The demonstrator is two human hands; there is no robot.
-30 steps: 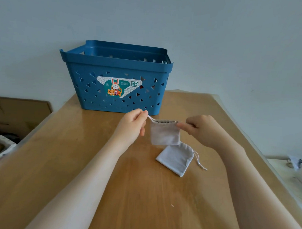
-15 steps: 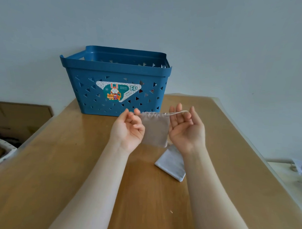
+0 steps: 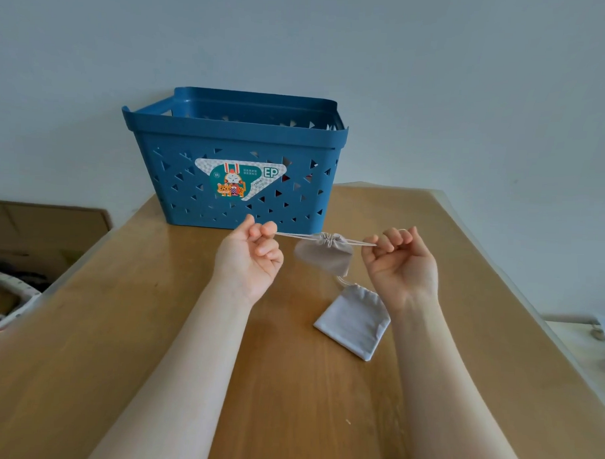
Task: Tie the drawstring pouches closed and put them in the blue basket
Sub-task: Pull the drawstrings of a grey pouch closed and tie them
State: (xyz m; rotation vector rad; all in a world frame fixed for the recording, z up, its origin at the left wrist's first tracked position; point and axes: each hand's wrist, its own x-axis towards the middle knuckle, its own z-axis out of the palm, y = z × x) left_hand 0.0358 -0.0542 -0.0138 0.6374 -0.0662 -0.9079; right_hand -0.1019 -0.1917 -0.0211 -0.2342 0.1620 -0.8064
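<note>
Wooden table (image 3: 119,326): before the blue basket (image 3: 235,137), left hand (image 3: 250,258) and right hand (image 3: 401,263) pinch the gathered pouch's (image 3: 324,252) drawstrings (image 3: 290,235) taut.

A: Lighting's pretty soft here, even daylight, nothing harsh. The wall (image 3: 436,79) looks a flat bluish grey.

B: Yeah, shadows are faint. There's a pale sheen on the table (image 3: 126,326) along its left side and just in front of the basket (image 3: 235,141).

A: Wide-angle warp too, the table edges bow outward and the forearms balloon toward the bottom corners.

B: Centre's fairly sharp, you can read the sticker. The far left and right edges go mushy.
</note>
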